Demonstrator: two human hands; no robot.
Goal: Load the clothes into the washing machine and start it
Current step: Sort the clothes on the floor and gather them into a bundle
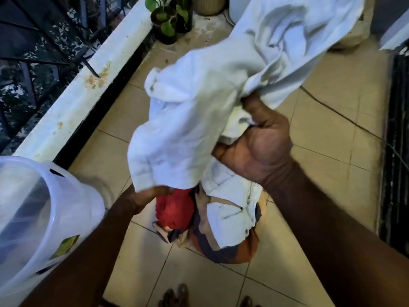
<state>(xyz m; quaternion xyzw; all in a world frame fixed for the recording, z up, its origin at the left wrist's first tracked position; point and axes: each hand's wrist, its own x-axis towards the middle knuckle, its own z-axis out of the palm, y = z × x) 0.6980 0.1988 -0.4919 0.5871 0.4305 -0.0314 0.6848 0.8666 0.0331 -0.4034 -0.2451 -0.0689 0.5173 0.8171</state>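
Observation:
My right hand [259, 147] is clenched on a white garment [221, 89] that stretches up toward the top right. My left hand [143, 196] reaches under the garment's lower hanging end; its fingers are mostly hidden by the cloth. Beneath both hands a pile of clothes [212, 224] lies on the tiled floor, with a red piece [174, 209], white pieces and an orange-and-navy piece. No washing machine is clearly in view.
A clear plastic bucket [33, 213] stands at the lower left. A white ledge [84, 89] with dark railing runs along the left. Potted plants [168, 18] stand at the far end. A dark mat [396, 151] lines the right edge. My toes [177, 295] show at the bottom.

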